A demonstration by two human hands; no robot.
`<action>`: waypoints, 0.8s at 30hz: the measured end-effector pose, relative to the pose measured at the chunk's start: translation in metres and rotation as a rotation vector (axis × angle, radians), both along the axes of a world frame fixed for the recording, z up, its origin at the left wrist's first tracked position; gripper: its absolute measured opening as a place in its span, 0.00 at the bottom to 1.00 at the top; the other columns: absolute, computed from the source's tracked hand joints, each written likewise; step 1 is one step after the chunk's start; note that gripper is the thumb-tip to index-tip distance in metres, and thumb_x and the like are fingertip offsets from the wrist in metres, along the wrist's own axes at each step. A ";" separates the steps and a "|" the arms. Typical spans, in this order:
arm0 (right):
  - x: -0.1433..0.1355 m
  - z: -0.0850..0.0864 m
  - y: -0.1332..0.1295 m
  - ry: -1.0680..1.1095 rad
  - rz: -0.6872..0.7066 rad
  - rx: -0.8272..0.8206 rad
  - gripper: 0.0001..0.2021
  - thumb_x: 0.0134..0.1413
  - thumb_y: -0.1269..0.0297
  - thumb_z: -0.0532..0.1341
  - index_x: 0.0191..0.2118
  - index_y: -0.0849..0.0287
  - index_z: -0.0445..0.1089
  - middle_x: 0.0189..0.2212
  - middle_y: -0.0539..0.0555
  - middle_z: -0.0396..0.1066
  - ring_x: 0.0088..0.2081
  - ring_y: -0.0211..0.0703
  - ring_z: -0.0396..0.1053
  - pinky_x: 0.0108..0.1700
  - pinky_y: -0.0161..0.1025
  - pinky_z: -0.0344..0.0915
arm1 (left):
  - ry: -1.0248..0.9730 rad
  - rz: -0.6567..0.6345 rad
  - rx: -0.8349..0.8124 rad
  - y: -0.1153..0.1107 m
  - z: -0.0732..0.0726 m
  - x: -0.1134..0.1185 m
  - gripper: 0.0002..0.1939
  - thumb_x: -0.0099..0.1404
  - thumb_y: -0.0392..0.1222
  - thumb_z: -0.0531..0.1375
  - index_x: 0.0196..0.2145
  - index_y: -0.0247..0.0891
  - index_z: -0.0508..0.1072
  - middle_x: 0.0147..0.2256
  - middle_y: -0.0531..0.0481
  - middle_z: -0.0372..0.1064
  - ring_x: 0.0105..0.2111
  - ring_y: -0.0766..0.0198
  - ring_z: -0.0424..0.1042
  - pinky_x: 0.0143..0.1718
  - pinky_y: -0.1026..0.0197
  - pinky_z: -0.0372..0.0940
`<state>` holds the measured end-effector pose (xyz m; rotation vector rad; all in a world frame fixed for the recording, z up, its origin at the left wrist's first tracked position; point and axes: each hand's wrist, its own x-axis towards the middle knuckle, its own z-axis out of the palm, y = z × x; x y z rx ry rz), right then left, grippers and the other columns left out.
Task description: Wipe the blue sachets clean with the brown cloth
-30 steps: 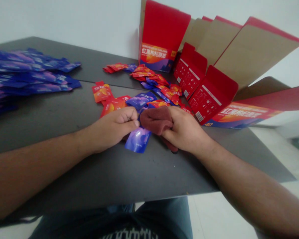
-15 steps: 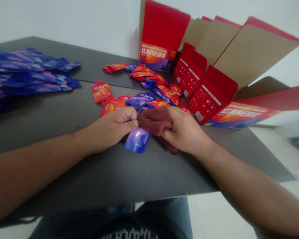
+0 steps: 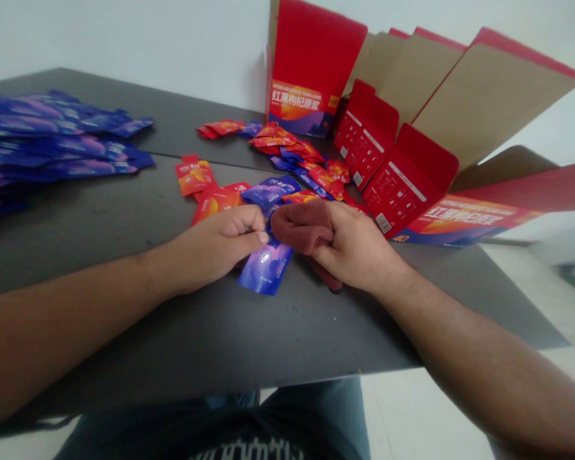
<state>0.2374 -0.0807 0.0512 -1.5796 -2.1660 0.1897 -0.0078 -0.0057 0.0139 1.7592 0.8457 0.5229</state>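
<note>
A blue-purple sachet [image 3: 266, 268] hangs from my left hand [image 3: 230, 246], whose thumb and curled fingers pinch its upper edge. My right hand [image 3: 357, 246] is closed around a folded brown cloth [image 3: 303, 225], which lies against the top right of that sachet and covers part of it. Just beyond my hands are more sachets: a blue one [image 3: 270, 191] and some red-orange ones [image 3: 218, 203], partly hidden by my left hand.
A big pile of blue sachets [image 3: 67, 137] spreads over the left of the dark grey table [image 3: 211, 338]. Mixed red and blue sachets [image 3: 311, 166] lie before an upright red box [image 3: 301, 102]. More open boxes [image 3: 407, 185] with raised flaps stand at the right.
My right hand and the brown cloth have shifted slightly to the right, showing a little more of the sachet. My left hand keeps its pinch in the same place.
</note>
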 end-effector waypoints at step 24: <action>-0.005 -0.003 -0.010 -0.113 0.274 -0.032 0.10 0.61 0.68 0.66 0.48 0.58 0.76 0.44 0.57 0.78 0.46 0.52 0.75 0.47 0.44 0.70 | -0.065 0.001 0.015 0.010 -0.011 -0.003 0.13 0.74 0.48 0.63 0.35 0.41 0.66 0.27 0.56 0.63 0.24 0.67 0.60 0.25 0.63 0.54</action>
